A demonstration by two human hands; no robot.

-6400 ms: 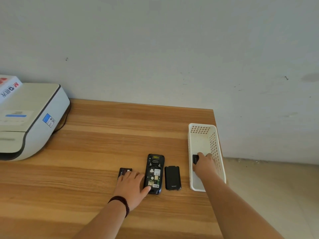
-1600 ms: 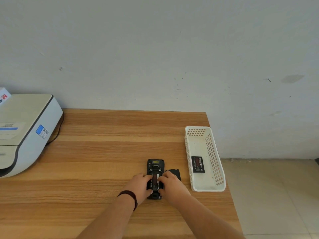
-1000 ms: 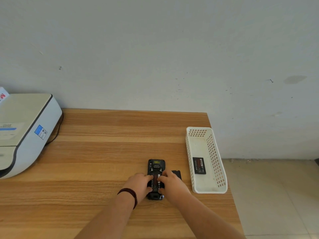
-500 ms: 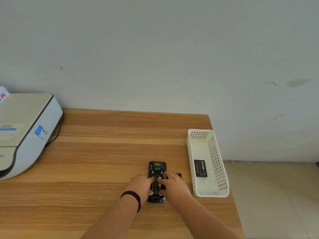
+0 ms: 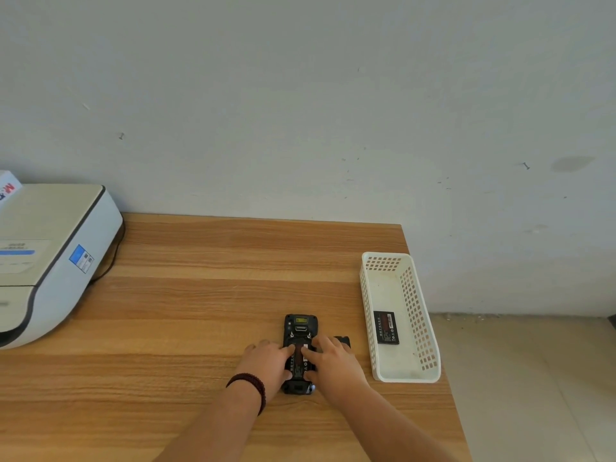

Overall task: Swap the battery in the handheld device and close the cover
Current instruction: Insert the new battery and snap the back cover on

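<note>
Nearest the viewer, the left hand and right hand flank the handheld device, which lies back-up on the wooden table; fingertips of both press flat on the battery sitting in its open bay. The back cover, just right of the device, is mostly hidden by the right hand and not yet refitted. Farther right, a second battery lies in the white basket. Seating appears nearly done; closing remains. Full engagement cannot be judged. A printer stands far left, cut off.
</note>
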